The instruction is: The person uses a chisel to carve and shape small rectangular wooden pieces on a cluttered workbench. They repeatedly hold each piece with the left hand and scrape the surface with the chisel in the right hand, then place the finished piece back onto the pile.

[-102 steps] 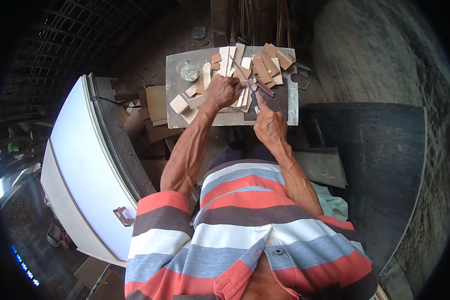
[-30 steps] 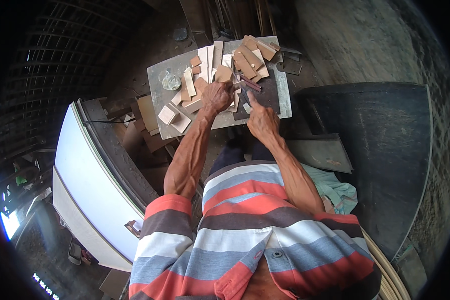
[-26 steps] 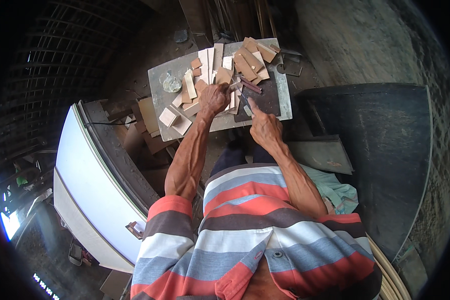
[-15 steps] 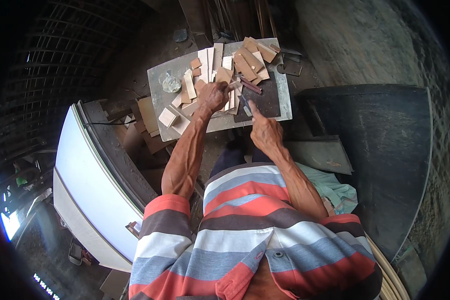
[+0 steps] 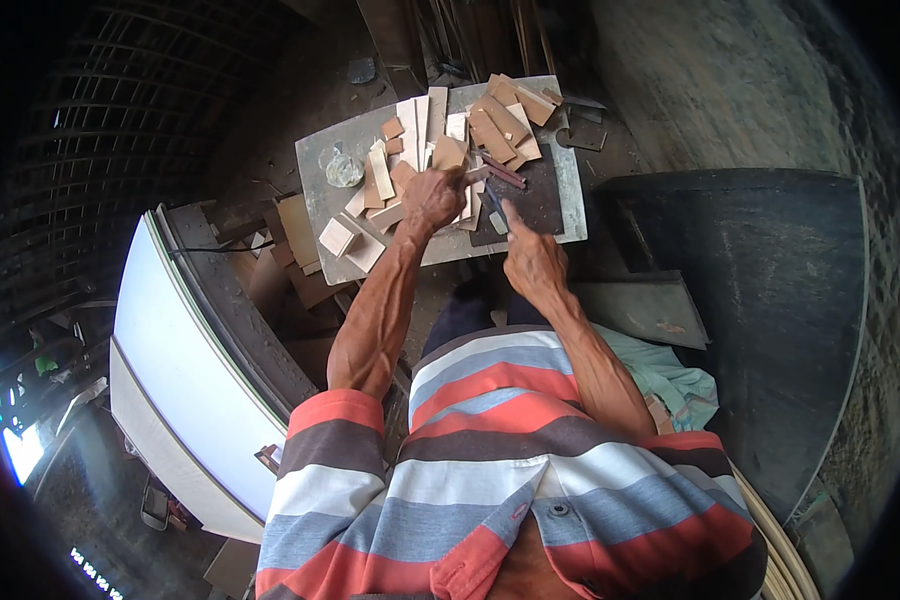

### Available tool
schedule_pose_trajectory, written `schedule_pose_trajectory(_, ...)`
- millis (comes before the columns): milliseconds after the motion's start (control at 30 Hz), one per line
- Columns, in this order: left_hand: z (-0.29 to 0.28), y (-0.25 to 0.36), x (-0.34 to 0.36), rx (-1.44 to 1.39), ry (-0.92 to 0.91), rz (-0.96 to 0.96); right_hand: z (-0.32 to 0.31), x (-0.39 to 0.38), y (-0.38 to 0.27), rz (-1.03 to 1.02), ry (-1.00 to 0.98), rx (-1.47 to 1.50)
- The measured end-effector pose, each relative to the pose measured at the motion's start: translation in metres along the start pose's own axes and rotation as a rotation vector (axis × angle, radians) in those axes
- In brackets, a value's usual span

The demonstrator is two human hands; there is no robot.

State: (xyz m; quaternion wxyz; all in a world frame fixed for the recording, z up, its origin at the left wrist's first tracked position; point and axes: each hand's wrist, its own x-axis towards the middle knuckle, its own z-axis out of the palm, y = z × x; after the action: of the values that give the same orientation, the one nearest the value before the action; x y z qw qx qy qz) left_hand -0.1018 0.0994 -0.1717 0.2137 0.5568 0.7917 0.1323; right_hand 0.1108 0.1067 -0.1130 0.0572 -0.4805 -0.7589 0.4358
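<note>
My left hand (image 5: 435, 198) is closed at the middle of a low table, pinching a small strip of pale wood (image 5: 478, 174) that points to the right. To its right, my right hand (image 5: 536, 262) grips a knife (image 5: 495, 198), the index finger stretched along it. The knife's narrow dark tip is close to the strip; whether they touch I cannot tell. Beneath lies a dark flat board (image 5: 542, 205). Two reddish-brown sticks (image 5: 504, 171) rest just beyond the knife. Pale and brown wood offcuts (image 5: 378, 175) are scattered around my left hand.
The worn table (image 5: 315, 205) also carries a clear container (image 5: 344, 170) at left and stacked brown wood pieces (image 5: 497, 130) at the far right. A large white panel (image 5: 185, 350) leans at left. A dark board (image 5: 760, 290) stands at right, near a pale green cloth (image 5: 670, 380).
My left hand has shifted slightly right and nearer with the wood strip. My right hand keeps nearly the same place with the knife. The wood pieces on the table lie as before.
</note>
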Motion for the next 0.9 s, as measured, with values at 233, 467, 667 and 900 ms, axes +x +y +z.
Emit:
schedule_pose_trajectory(233, -0.006, 0.002, 0.004, 0.009, -0.029, -0.024, -0.012, -0.002, -0.011, -0.016, -0.010, -0.172)
schedule_pose_trajectory(467, -0.006, -0.004, 0.007, 0.006, 0.008, -0.021, -0.009, 0.001, -0.005, -0.101, 0.030, -0.214)
schedule_pose_trajectory(667, 0.001, 0.006, -0.008, 0.053, 0.051, 0.027, 0.000, -0.002, 0.002, -0.027, -0.008, -0.068)
schedule_pose_trajectory(900, 0.007, 0.013, -0.005, -0.002, -0.006, -0.006, 0.001, 0.013, 0.003, -0.061, 0.039, -0.144)
